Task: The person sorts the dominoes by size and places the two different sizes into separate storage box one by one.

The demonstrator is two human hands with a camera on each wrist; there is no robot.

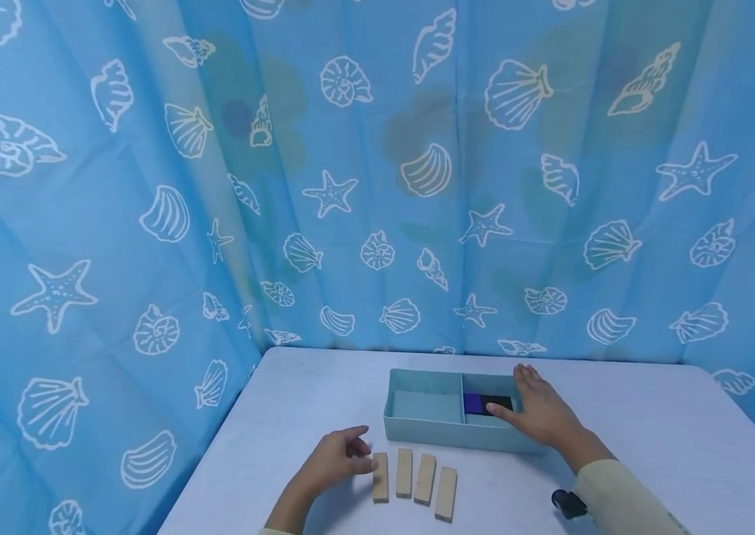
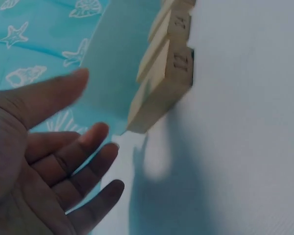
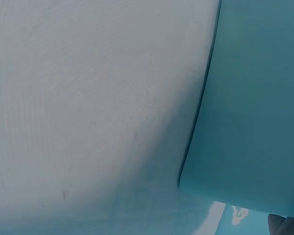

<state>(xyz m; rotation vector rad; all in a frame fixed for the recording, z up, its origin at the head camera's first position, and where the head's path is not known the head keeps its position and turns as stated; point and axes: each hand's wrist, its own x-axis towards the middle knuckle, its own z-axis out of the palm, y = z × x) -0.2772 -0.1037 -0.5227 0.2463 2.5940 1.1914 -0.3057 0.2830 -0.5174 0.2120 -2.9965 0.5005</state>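
In the head view my left hand (image 1: 334, 462) hovers beside the leftmost of several wooden blocks (image 1: 380, 478), its fingers relaxed and nothing in the palm. The left wrist view shows that hand apart from the nearest block (image 2: 159, 90), whose end bears dark printed digits. My right hand (image 1: 545, 412) lies across the right end of a pale teal two-compartment box (image 1: 431, 431), fingers straight and thumb reaching over the right compartment. Inside that compartment sits a purple and black flat piece (image 1: 473, 403), partly covered by the thumb. Only fingertips (image 3: 284, 224) show in the right wrist view.
The blocks stand in a loose row in front of the box on a white-covered table (image 1: 310, 386). A blue curtain (image 1: 377, 223) printed with shells and starfish hangs behind and on the left. A small black device (image 1: 568, 504) is by the right sleeve.
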